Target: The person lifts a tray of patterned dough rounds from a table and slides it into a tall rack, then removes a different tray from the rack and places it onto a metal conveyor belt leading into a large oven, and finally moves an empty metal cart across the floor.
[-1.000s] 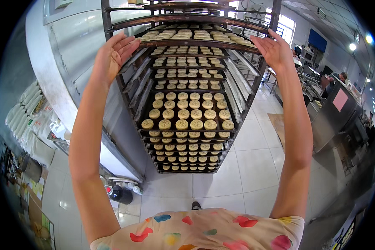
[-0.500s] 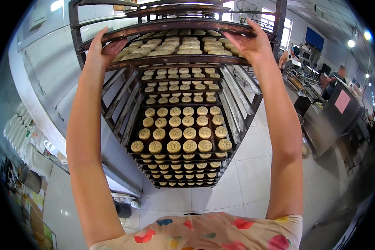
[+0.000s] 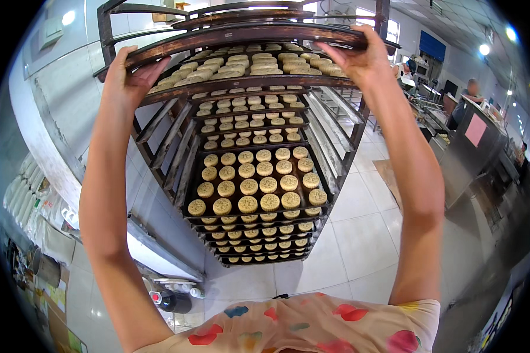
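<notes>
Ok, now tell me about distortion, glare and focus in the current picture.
Head view: the dark tray between left hand and right hand bows into an arc; head view: ceiling lights at upper right glare white; head view: the round pastries look crisp, the white bags at far left softer.

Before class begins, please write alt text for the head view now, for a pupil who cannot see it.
A person's left hand and right hand hold the front edge of a dark tray high on a tall rack. Trays beneath carry pale oblong pastries and, lower, rows of round patterned ones.
</notes>
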Motion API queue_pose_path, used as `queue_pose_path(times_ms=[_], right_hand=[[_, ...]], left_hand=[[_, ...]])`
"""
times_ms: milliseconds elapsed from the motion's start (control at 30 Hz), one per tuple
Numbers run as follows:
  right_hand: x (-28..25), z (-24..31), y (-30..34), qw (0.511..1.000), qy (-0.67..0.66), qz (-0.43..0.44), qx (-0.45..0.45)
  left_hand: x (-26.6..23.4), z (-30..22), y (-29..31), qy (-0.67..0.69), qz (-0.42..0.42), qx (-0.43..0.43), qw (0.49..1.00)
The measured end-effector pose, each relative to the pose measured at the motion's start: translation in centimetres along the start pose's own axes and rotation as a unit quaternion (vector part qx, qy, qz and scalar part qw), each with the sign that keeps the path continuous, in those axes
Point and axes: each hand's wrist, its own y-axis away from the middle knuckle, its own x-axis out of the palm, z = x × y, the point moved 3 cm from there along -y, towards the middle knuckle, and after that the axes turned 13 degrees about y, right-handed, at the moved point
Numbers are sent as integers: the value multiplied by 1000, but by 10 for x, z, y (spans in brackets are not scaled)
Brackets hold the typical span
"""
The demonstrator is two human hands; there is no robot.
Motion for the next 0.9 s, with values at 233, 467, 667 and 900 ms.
queue_pose_path(times_ms=[233,467,667,900], right_hand=[[17,40,108,990,103,0,-92],[-9,38,206,973,170,-77,-137],[-79,-3,307,976,100,-76,-177],[-132,25,455,925,164,-276,-205]], left_hand=[[-4,-59,113,65,153,-84,983],[-63,-102,144,108,300,-139,938],[-107,-75,156,99,100,-116,983],[-123,32,234,172,59,-313,932]])
